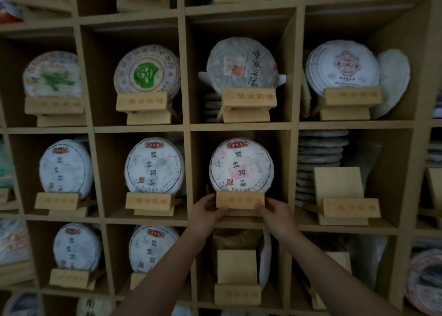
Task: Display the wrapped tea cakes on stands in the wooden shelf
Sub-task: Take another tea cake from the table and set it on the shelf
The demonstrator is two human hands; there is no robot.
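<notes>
1. My left hand (207,210) and right hand (275,211) each pinch one end of the wooden stand (240,200), fingers curled round its front plate, thumbs on the face.
2. The wrapped tea cake (241,165) stands upright on that stand, in the middle-row compartment of the wooden shelf (187,126), third from the left of those in view.
3. I judge the cake dense and stiff under thin paper; the wrapper looks soft and easy to crease or tear, so I would keep my fingers off its printed face.
4. The safest hold is the one I have: the stand's rigid ends, low down, so the cake rides along and keeps leaning back.
5. A tilt forward could roll the round cake off the ledge; I would slide the stand level.
6. To the right, an empty stand (349,206) waits before a stack of cakes (320,153).
</notes>
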